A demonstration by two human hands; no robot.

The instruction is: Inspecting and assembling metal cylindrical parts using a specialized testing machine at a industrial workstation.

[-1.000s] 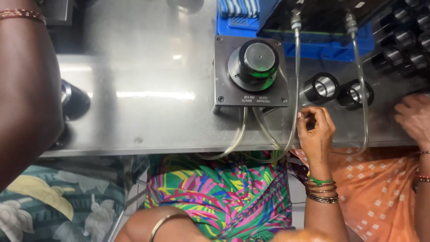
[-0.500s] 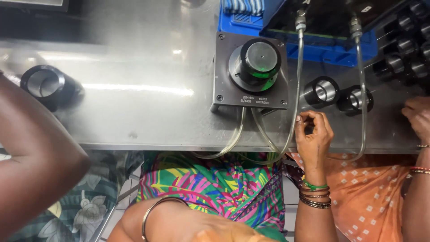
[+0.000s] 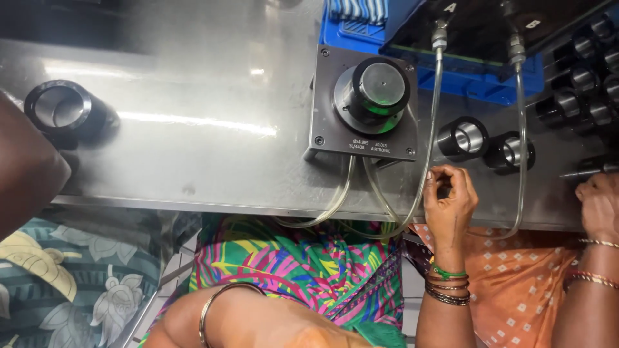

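Resting right hand (image 3: 449, 203) at table (image 3: 193, 154) edge, 2 black rings (image 3: 485, 145) just beyond

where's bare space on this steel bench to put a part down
The widest bare patch of the steel bench lies between the lone black metal ring at left and the grey square gauge block. Crowded: right of the block, with clear hoses, black sleeves and the right hand.

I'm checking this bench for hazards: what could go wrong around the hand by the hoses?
The right hand is curled at the table edge among clear hoses that loop off it. A snag might tug the grey gauge block. Two black rings sit just beyond its fingers and could probably be knocked away.
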